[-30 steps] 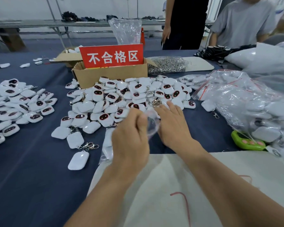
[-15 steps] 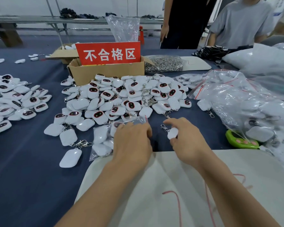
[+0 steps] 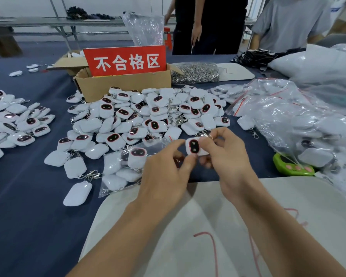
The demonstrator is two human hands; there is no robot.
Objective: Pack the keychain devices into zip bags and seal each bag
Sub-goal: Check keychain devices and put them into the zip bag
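- Pinching one keychain device [image 3: 195, 147], dark face showing, between fingers [image 3: 173, 146] of left hand [image 3: 164, 176] and right hand [image 3: 230, 158], above the near edge of the surface [image 3: 28, 206].
- Lying just left: part-filled zip bag [image 3: 120, 168].
- Heaped mid-surface: loose devices [image 3: 148, 114], before a cardboard box [image 3: 124, 84] with red sign [image 3: 126, 60].

You have bare table [image 3: 24, 236] at the near left corner, and an open lane between the left pile [image 3: 14, 120] and the central pile of keychain devices [image 3: 148, 116]. A zip bag [image 3: 120, 170] and loose devices [image 3: 76, 166] lie before that pile. The cardboard box [image 3: 124, 84] blocks the far side, and the heap of packed bags [image 3: 292, 120] crowds the right edge.
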